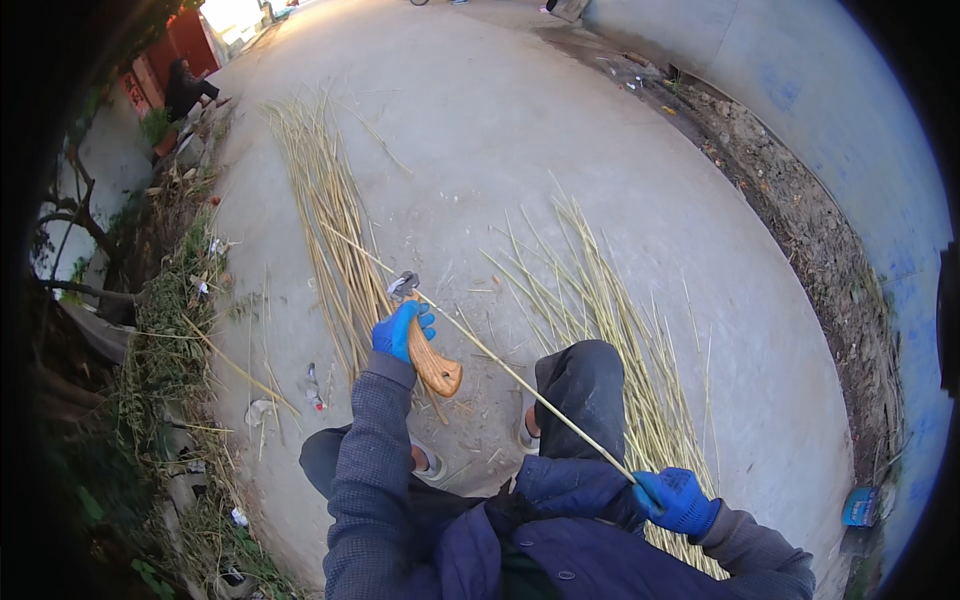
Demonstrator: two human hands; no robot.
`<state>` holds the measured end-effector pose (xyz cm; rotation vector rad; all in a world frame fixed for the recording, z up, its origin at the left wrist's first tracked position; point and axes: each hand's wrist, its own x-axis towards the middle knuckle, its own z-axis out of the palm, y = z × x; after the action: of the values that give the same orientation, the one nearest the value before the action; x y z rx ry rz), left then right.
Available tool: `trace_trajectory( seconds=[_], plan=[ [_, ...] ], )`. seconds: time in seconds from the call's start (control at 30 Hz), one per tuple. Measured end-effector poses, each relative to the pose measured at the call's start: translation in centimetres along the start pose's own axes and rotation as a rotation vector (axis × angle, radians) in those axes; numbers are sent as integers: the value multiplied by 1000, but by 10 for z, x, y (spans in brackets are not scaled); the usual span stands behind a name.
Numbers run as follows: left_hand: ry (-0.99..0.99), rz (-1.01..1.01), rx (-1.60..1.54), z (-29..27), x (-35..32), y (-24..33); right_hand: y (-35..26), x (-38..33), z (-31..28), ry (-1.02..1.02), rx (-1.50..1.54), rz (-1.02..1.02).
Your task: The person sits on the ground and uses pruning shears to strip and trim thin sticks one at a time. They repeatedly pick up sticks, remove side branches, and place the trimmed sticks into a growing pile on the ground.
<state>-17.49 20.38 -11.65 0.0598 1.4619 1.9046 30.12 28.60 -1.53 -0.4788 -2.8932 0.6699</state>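
Right hand (678,500), blue-gloved, at 5 o'clock by the knee (583,385), is closed around the near end of a long thin stalk (500,364). The stalk runs up toward 11 o'clock, across the knee, to the left hand (402,330) at centre. That hand, also gloved, grips a tool with a curved wooden handle (436,367) and a small metal head (403,285) that sits on the stalk. Step in hand looks like stripping or trimming the stalk. Next move would call for a steady pull along its length while the right hand keeps tension. Beyond: one pile of stalks (330,230) at 11 o'clock on the concrete (480,120), another (620,330) at 3 o'clock. Weeds (165,340) at 9 o'clock, wall (830,110) far off at 2.
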Motion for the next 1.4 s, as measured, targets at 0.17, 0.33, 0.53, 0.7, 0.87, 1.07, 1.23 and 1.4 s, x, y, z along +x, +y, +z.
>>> trace_trajectory(
  seconds=[0.17, 0.33, 0.53, 0.7, 0.87, 1.07, 1.23, 1.4],
  plan=[
    [-214, -33, 171, -25, 31, 30, 9, -47, -11, 7, -96, -33],
    [-38, -10, 93, 13, 26, 17, 13, -41, -3, -18, -60, -49],
    [-116, -64, 95, -13, 19, 16, 7, -40, -4, -20, -36, -42],
    [-200, -75, 162, -40, 29, 42, -2, -40, -15, -43, -50, -22],
    [-209, -60, 152, -7, 1, 33, -1, -28, -10, -23, -31, -37],
    [-156, 55, 22, -41, 27, 4, 10, -57, -12, -78, -64, -46],
    [366, 153, 54, -239, 110, 122, 14, -122, -40, 45, -186, 27],
    [365, 242, -19, -296, 94, 161, 27, -121, -43, 61, -252, 134]
  ],
)
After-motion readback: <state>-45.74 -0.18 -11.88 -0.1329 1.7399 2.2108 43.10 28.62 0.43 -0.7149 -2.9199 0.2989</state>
